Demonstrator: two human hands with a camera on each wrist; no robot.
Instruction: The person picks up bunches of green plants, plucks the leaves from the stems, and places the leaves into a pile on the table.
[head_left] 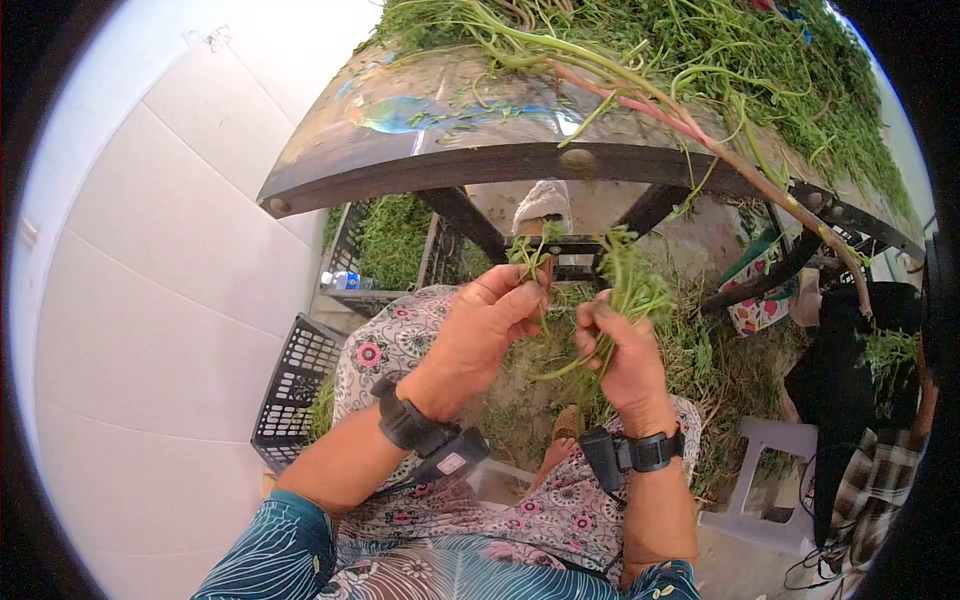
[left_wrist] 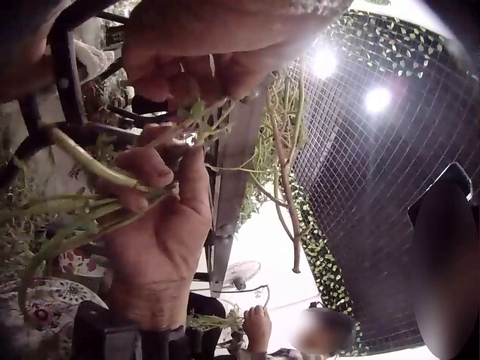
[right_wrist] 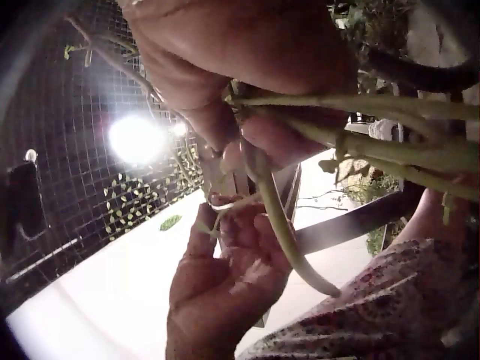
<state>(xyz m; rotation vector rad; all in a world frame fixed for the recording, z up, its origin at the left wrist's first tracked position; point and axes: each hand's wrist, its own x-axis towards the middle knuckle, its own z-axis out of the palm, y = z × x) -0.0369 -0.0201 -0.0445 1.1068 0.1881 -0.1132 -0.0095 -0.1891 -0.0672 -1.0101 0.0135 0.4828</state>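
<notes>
Over the lap, my left hand [head_left: 480, 335] pinches a small leafy green sprig [head_left: 532, 257] between thumb and fingers. Beside it, my right hand [head_left: 630, 365] grips a bunch of leafy green stems [head_left: 637, 285], the leaves pointing up and a cut stem end sticking out toward the left. In the right wrist view the thick pale stems [right_wrist: 405, 150] run out from the curled fingers of the right hand. The left wrist view has the two hands close together, thumb and fingertips of the right hand near the left hand's fingers.
A table [head_left: 420, 165] ahead carries a heap of greens [head_left: 790, 90], with a long reddish stem [head_left: 790, 205] hanging over its edge. Black crates [head_left: 295, 380] with greens stand at left, near a water bottle [head_left: 345, 281]. A plastic stool [head_left: 765, 480] is at right. Another person's hand [left_wrist: 257, 328] holds greens.
</notes>
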